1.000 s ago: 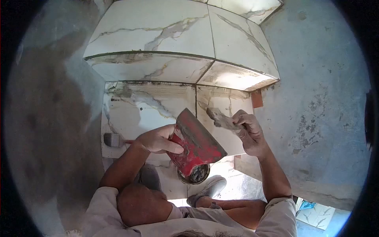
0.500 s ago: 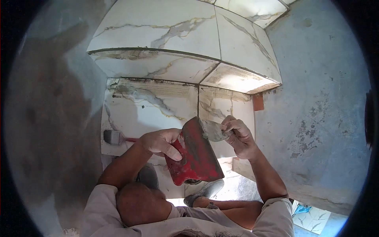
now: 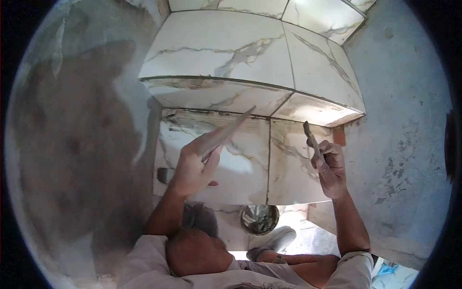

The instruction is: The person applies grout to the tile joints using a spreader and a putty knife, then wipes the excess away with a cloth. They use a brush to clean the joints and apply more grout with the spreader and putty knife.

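The left hand [image 3: 192, 168] is closed on a flat scoop [image 3: 228, 130], thumb on the near side and fingers behind. The scoop now stands edge-on to the camera, a thin grey sliver slanting up and to the right across the tiles [image 3: 240, 178] of the step front. Half a second ago its red face was turned toward the camera and tipped low in front of the body. Now only a speck of red shows below the thumb. The right hand [image 3: 331, 168] is clamped on a small trowel [image 3: 310, 136], whose blade also shows edge-on and points up and slightly left. Earlier that blade lay against the scoop's upper edge. Now the two tools are well apart, with the tile joint between them, and both hands are higher against the step. With the scoop lifted away, the bowl [image 3: 260, 219] of grey mortar shows whole on the floor below, between the forearms, just above a shoe [image 3: 276, 238]. The brush [image 3: 165, 175], seen clear to the left before, is now mostly hidden behind the left wrist. The tiles and the orange block [image 3: 340, 136] by the bare wall [image 3: 399, 120] sit further right in the view than before.
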Demonstrator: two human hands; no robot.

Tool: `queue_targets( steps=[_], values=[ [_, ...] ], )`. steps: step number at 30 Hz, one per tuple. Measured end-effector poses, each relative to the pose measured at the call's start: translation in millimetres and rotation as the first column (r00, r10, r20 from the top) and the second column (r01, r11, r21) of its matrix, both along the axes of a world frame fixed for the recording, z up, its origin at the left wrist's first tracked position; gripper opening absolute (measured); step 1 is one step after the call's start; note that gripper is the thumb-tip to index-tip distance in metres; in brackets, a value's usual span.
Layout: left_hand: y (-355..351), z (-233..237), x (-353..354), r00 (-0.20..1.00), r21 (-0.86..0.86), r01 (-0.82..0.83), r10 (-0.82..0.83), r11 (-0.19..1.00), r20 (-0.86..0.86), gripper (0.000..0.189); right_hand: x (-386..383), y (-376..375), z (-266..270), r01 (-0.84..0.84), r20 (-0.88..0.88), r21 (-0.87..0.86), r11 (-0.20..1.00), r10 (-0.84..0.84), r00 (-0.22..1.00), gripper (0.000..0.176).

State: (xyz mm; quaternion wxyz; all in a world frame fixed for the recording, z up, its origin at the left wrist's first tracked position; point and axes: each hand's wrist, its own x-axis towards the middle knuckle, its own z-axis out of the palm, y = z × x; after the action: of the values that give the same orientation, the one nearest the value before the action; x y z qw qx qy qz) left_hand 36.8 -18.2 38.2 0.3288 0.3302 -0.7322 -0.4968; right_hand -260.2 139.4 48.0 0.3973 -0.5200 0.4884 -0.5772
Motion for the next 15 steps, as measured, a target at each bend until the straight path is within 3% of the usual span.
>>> queue_targets(
  steps=[1,2,3,5,8,11,14,15],
  values=[
    [-1.2,-6.6,-2.8,0.990,-0.492,-0.133,0.096,0.860,-0.100,0.044,6.5,-1.9,0.8,-0.003,0.017,-0.016,1.000,0.003,1.000,0.027],
    [-4.6,-13.2,-3.1,0.989,-0.627,-0.145,0.091,0.765,-0.118,0.052,13.5,-3.4,3.3,0.042,0.045,0.004,0.999,-0.043,0.998,0.026],
    [-2.5,-10.9,-5.4,0.990,-0.638,-0.143,0.096,0.757,-0.107,0.052,18.9,-5.0,3.5,0.085,0.071,0.029,0.996,-0.087,0.994,0.025],
    [7.2,-8.9,-12.9,0.955,-0.770,-0.272,0.260,0.577,-0.142,0.051,24.0,-9.1,2.1,0.042,0.084,0.017,0.999,-0.043,0.996,0.024],
    [7.7,-30.2,-16.3,0.939,-0.823,-0.285,0.317,0.491,-0.136,0.048,36.2,-12.1,6.6,0.089,0.025,0.051,0.995,-0.090,0.996,0.024],
    [11.2,-31.6,-19.3,0.912,-0.830,-0.330,0.378,0.449,-0.158,0.048,38.7,-11.9,3.8,0.032,0.084,0.059,0.998,-0.037,0.996,0.026],
    [9.7,-31.3,-17.1,0.921,-0.796,-0.332,0.355,0.506,-0.158,0.050,41.7,-14.3,1.5,0.005,0.081,0.034,0.999,-0.008,0.997,0.028],
    [6.6,-32.8,-18.2,0.936,-0.713,-0.335,0.303,0.616,-0.178,0.047,42.9,-17.4,2.2,-0.001,0.044,-0.007,1.000,0.001,0.999,0.028]
  ],
)
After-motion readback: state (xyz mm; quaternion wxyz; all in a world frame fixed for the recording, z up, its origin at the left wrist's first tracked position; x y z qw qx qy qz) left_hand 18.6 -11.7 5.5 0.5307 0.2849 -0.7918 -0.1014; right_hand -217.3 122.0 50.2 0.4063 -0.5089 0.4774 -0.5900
